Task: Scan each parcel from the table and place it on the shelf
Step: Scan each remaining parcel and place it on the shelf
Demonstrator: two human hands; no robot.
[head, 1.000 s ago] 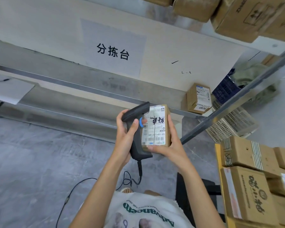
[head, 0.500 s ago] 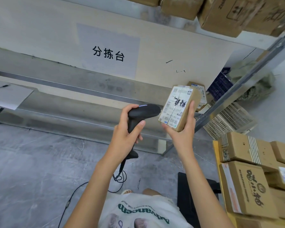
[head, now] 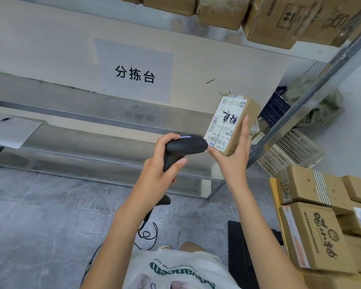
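Gripping the black scanner by its handle, our left hand has fingers curled tight round it, its nose just beside the parcel's lower corner. Our right hand clasps the small brown parcel, thumb under it, fingers up its side, white label facing us, held in the air before the shelf near its right edge. More cartons sit stacked at the table's near corner.

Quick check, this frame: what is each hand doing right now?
Left hand: grips the black scanner by its handle.
Right hand: holds the small labelled parcel, raised toward the shelf.
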